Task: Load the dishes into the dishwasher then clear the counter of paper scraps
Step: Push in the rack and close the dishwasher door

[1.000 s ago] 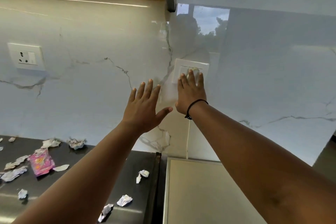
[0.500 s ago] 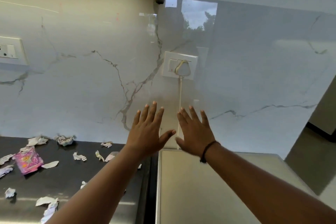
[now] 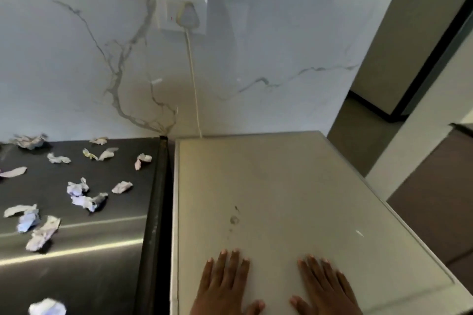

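— Where are your hands?

— Both have dropped from the wall socket (image 3: 182,10). My left hand (image 3: 222,286) and right hand (image 3: 326,289) lie flat and released on the dishwasher top (image 3: 281,186), grasping nothing.

— And the scraps?

— The paper scraps (image 3: 76,188) still litter the steel counter (image 3: 102,250) to my left; I judge clearing comes next.

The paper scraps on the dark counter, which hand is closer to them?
The left hand. It lies flat on the pale appliance top, nearer the edge that borders the dark counter and its paper scraps. The right hand lies farther away.
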### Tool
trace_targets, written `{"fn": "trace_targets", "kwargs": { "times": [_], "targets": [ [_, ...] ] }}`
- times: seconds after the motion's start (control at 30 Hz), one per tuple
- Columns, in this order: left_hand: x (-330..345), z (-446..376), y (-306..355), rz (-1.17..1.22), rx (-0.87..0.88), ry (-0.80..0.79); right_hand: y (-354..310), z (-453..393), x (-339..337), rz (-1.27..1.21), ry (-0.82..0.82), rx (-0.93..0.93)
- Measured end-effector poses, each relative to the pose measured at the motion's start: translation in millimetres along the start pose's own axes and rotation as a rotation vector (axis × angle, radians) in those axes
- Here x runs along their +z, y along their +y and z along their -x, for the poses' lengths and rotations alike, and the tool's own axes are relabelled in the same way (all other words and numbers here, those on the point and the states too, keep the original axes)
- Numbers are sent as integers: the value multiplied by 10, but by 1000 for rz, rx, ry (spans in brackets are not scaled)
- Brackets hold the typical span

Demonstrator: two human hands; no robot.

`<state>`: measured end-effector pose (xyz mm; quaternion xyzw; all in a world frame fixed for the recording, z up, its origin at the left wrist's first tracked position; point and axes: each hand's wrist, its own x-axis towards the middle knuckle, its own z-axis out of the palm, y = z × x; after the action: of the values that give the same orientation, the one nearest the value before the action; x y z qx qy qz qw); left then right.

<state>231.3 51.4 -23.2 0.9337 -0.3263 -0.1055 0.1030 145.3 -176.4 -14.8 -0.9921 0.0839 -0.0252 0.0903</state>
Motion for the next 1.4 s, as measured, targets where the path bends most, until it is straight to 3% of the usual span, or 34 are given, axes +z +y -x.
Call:
{"fn": "trace_targets", "kwargs": {
  "times": [0.07,0.17,0.23,0.33,0.47,0.63,0.83,1.0,1.23,1.4],
  "targets": [
    [22,173,43,-19,11,55,14,177,-20,26,-34,40],
    [-63,317,61,-78,-22,7,13,281,-84,88,-121,74],
    [-77,450,127,-96,-99,-23,49,293,-132,134,-104,6],
    [-65,706,280,-113,-161,86,165,375,-181,129,-183,-100],
    [90,1171,378,-168,-125,166,529,550,-253,151,-163,-180],
    [197,1486,427,-316,-173,88,995,633,-272,182,-66,-171],
    [199,1446,539,-351,-225,177,1033,595,-308,137,-130,-181],
    [291,1430,493,-362,-192,278,1130,476,-385,236,-189,-328],
    [282,1481,435,-414,-133,235,1133,375,-330,233,-48,-395],
    [313,1463,382,-414,-112,333,1108,213,-116,233,-54,-406]
  ]
}}
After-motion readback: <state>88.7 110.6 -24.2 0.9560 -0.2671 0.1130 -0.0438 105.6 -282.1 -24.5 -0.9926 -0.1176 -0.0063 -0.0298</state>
